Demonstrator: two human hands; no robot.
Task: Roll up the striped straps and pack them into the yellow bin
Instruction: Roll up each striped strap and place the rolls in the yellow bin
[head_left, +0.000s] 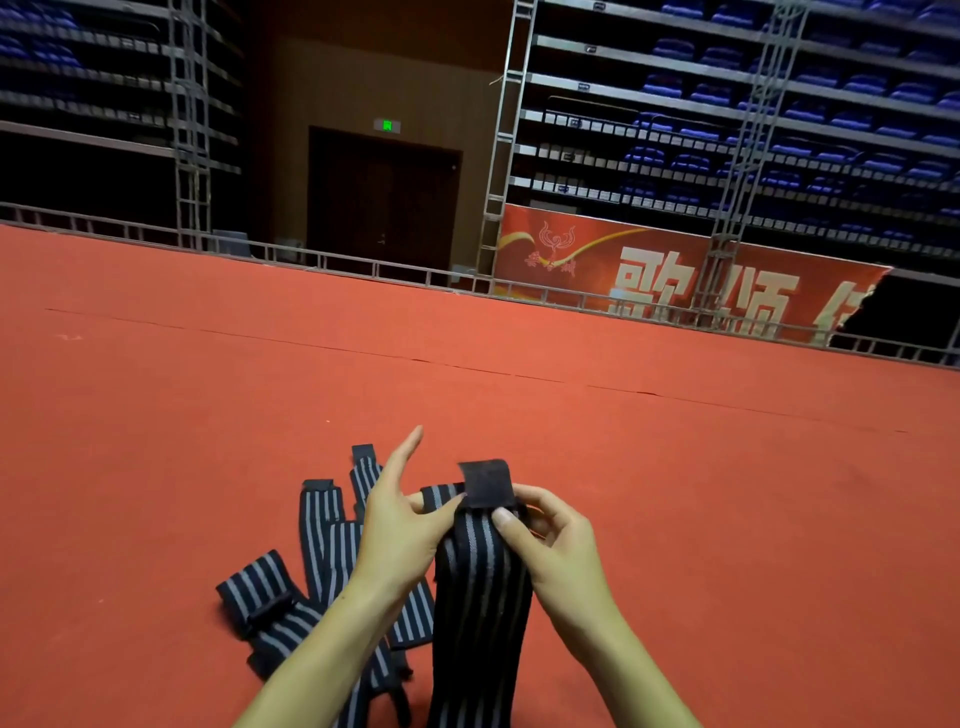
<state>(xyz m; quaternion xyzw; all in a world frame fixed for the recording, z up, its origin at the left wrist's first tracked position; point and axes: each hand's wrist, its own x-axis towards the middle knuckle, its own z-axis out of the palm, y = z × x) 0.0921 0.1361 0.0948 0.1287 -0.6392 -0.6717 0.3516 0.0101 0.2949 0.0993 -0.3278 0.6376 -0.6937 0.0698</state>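
Red carpet (571, 415) covers the floor of a hall, with tiers of blue seats (779, 93) and a red banner (649, 270) far beyond the hands. Both hands hold one striped strap (480, 597) upright between them, its black fastening tab (487, 480) at the top, likely so the roll can start from that end. The right hand (558, 545) pinches the strap just under the tab with thumb and curled fingers. The left hand (400, 525) presses its thumb to the tab's edge, forefinger pointing away. More loose straps (291, 608) lie flat on the carpet just left of the hands, waiting. No yellow bin is in view.
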